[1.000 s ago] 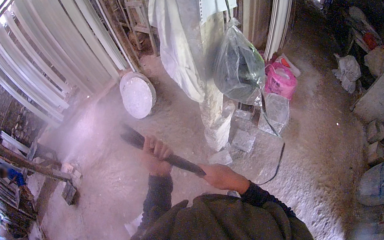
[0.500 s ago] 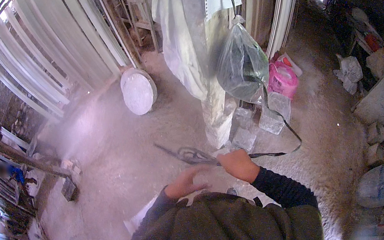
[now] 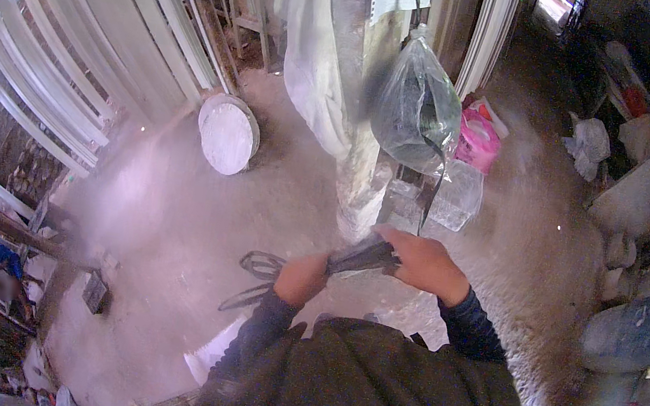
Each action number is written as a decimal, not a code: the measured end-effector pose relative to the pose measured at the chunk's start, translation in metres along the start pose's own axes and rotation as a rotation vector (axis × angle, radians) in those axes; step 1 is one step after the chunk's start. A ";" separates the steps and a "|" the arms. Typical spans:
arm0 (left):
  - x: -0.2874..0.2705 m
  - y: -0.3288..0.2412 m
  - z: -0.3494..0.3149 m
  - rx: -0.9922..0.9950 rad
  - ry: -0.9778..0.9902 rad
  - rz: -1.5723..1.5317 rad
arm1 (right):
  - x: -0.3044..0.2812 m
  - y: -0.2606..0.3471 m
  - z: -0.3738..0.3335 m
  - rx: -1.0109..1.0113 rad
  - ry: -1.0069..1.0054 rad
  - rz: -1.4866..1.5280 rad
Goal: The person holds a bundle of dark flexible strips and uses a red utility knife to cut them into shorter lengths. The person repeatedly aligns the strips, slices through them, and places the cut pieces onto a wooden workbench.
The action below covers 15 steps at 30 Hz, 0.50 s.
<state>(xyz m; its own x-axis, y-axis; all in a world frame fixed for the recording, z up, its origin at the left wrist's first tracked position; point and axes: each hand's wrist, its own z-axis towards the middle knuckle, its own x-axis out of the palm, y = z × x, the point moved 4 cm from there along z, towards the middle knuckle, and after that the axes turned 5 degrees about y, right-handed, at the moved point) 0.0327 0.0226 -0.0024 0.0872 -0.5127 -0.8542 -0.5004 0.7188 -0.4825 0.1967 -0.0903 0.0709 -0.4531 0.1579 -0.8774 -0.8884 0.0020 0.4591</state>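
Through my head view I have 2 hands on a black strap, which is bunched and stretched between them in front of the dark-clothed body, above the dusty floor; the left hand has its fingers curled closed around the strap, with loose loops sticking out to its left; the right hand grips the other side of the bunch, thumb and fingers closed on it; from there I see a thin length running up to the clear plastic bag, which hangs beside a pale cloth; the pink bag sits just right of it; farther left I have a round white disc near the pale slats; a dark block lies on the floor, and at the far left I make out a person in blue, small and blurred.
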 end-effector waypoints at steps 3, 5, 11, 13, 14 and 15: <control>-0.009 0.014 -0.006 0.020 -0.164 0.097 | -0.009 -0.005 -0.011 0.229 0.316 0.259; -0.012 0.020 -0.004 -0.041 -0.155 0.124 | 0.000 -0.010 -0.021 0.105 0.333 0.400; -0.007 0.033 0.003 -0.011 -0.277 -0.101 | 0.035 -0.019 -0.026 0.158 0.397 0.848; -0.002 0.028 0.003 -0.025 -0.313 -0.283 | 0.043 -0.018 -0.025 0.156 0.334 0.908; 0.000 0.024 0.003 -0.033 -0.332 -0.374 | 0.045 -0.016 -0.024 0.161 0.284 0.932; 0.007 0.025 0.004 -0.051 -0.333 -0.498 | 0.046 -0.014 -0.022 0.166 0.235 0.955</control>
<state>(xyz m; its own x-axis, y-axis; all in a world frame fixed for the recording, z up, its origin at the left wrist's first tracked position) 0.0246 0.0390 -0.0208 0.5826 -0.6017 -0.5464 -0.3701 0.4021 -0.8375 0.1871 -0.1048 0.0209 -0.9913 -0.0344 -0.1268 -0.1300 0.1165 0.9846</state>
